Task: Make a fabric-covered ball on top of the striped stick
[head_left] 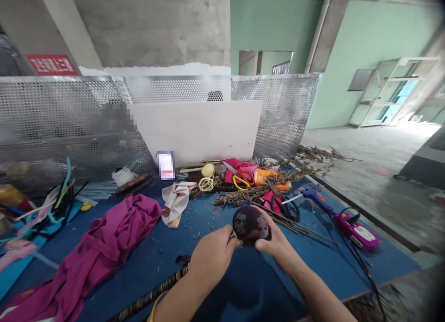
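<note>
Both my hands meet over the blue table [222, 285] near its front edge. My right hand [276, 241] cups a dark round ball [250, 224] covered in patterned fabric, with the fingers wrapped round its right side. My left hand [212, 255] is closed in a pinch against the ball's left side, at something small I cannot make out. A dark wrapped stick [153, 296] with yellow bands runs from below my left hand toward the lower left.
A magenta cloth [104, 248] lies heaped at the left. Beyond the hands lie a beige cloth [177, 197], dry twigs [257, 190], black-handled scissors [283, 204], yellow cord [206, 183], a blue glue gun [314, 197] and a pink device [354, 227] with a black cable. A perforated metal screen [69, 118] backs the table.
</note>
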`<state>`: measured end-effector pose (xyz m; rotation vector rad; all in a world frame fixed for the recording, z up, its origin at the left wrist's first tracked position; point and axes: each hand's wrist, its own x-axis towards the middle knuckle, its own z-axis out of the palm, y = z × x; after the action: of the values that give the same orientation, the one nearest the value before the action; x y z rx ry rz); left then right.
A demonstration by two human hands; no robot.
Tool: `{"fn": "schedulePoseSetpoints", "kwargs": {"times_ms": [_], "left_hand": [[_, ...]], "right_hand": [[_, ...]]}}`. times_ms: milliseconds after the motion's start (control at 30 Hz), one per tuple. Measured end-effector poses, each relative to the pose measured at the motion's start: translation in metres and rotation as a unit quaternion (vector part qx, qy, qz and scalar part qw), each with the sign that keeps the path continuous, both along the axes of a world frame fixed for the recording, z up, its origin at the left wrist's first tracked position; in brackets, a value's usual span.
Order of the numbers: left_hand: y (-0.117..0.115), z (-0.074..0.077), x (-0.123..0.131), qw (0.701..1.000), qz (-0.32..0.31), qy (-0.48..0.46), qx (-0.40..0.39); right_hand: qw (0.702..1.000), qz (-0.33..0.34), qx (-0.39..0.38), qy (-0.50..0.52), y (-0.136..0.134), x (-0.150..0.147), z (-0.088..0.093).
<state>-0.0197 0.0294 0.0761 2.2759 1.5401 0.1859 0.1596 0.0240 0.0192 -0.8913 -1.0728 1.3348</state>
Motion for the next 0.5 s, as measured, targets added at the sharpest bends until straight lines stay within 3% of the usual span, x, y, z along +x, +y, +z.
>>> {"fn": "schedulePoseSetpoints", "kwargs": {"times_ms": [200,300,400,500], "left_hand": [[0.012,-0.006,0.0,0.999,0.018,0.051,-0.009],[0.021,-0.016,-0.006,0.996,0.029,0.085,-0.017],[0.027,-0.033,-0.013,0.994,0.039,0.105,-0.011],[0.027,-0.05,-0.018,0.996,0.041,0.063,0.047]], "right_hand": [[0.993,0.031,-0.021,-0.112,0.025,0.001,-0.009],[0.972,-0.012,0.004,-0.237,0.034,-0.001,-0.009],[0.914,-0.117,0.102,-0.376,0.032,-0.005,0.017],[0.854,-0.121,0.263,-0.432,0.013,-0.011,0.052]]}}
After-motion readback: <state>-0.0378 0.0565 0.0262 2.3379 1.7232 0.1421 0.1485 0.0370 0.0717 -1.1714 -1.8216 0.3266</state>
